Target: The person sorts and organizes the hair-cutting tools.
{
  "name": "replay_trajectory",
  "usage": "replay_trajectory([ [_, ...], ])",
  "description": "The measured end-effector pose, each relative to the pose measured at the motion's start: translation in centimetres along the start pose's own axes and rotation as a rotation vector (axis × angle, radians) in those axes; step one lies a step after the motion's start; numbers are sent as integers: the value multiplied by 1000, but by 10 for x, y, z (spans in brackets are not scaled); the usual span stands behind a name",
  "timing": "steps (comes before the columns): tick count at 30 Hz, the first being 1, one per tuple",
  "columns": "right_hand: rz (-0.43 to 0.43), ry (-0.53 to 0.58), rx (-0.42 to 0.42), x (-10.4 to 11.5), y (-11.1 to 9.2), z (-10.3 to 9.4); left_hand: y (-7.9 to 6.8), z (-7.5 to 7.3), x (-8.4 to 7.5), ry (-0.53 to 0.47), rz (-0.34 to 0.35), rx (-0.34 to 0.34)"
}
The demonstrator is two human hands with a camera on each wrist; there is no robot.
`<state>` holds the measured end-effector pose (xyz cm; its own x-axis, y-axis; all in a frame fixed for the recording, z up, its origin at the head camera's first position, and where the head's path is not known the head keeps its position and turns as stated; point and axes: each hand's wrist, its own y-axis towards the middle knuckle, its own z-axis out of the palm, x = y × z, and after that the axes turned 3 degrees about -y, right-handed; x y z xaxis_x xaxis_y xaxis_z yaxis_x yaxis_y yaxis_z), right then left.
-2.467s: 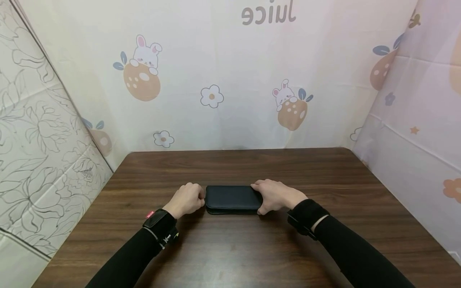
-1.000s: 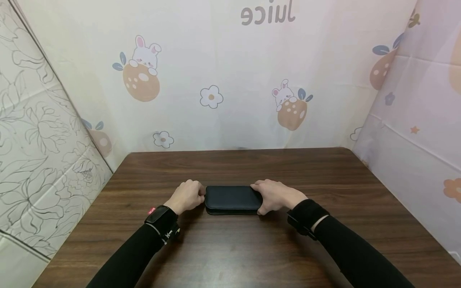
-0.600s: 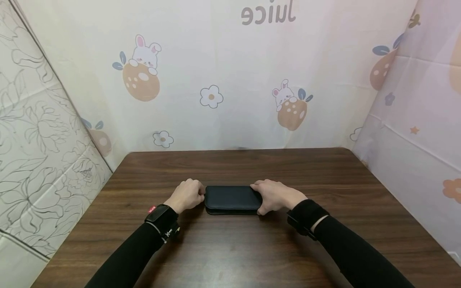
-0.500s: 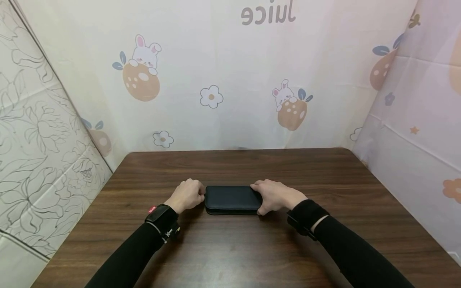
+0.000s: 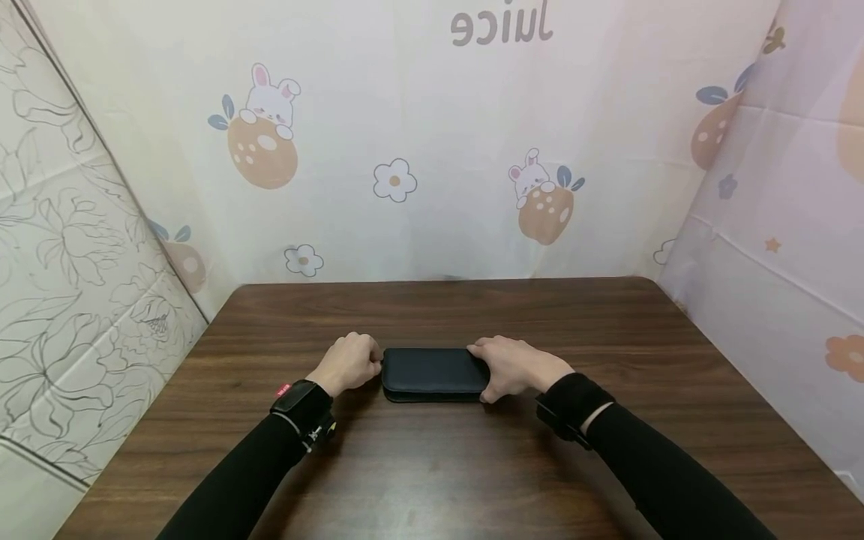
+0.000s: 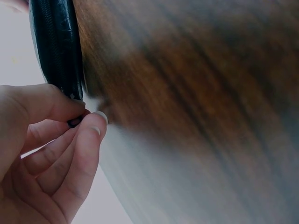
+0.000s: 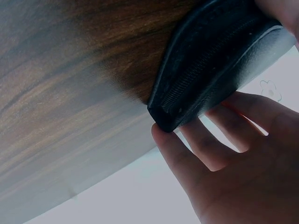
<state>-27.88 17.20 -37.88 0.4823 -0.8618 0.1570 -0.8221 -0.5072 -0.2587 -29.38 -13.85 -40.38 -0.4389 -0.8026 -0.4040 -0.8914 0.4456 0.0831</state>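
A black long wallet (image 5: 435, 371) lies flat on the brown wooden table, its long side across my view. Along its edge runs a zip (image 7: 201, 67), seen in the right wrist view. At the wallet's left end, my left hand (image 5: 347, 362) pinches a small dark tab, apparently the zip pull (image 6: 74, 122), mostly hidden between thumb and fingertips. My right hand (image 5: 516, 366) grips the other end, thumb on the near corner and fingers along the far side. The right wrist view shows those fingers (image 7: 205, 142) against the wallet's edge.
The wooden table (image 5: 432, 465) reaches back to a pale printed curtain (image 5: 459, 112) with rabbits and flowers. A floral panel (image 5: 74, 277) stands along the left side, and another pale curtain (image 5: 776, 187) hangs at the right.
My left hand has shifted slightly toward the table's far side since the earliest frame, staying at the wallet's left end. The wallet and my right hand stay essentially in place.
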Motion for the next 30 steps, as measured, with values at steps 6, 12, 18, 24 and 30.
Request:
replay_trajectory([
  [6,1,4,-3,-1,-1,-1,3,0,-2,13,-26,0],
  [12,2,-5,2,-1,-1,-1,5,0,0,13,-36,3],
  [18,0,-5,2,1,-1,-2,7,-1,2,22,-36,11],
  [24,0,-7,6,1,0,-3,8,-2,3,26,-43,8],
  [30,4,1,6,1,1,-2,11,-1,4,39,-44,9],
])
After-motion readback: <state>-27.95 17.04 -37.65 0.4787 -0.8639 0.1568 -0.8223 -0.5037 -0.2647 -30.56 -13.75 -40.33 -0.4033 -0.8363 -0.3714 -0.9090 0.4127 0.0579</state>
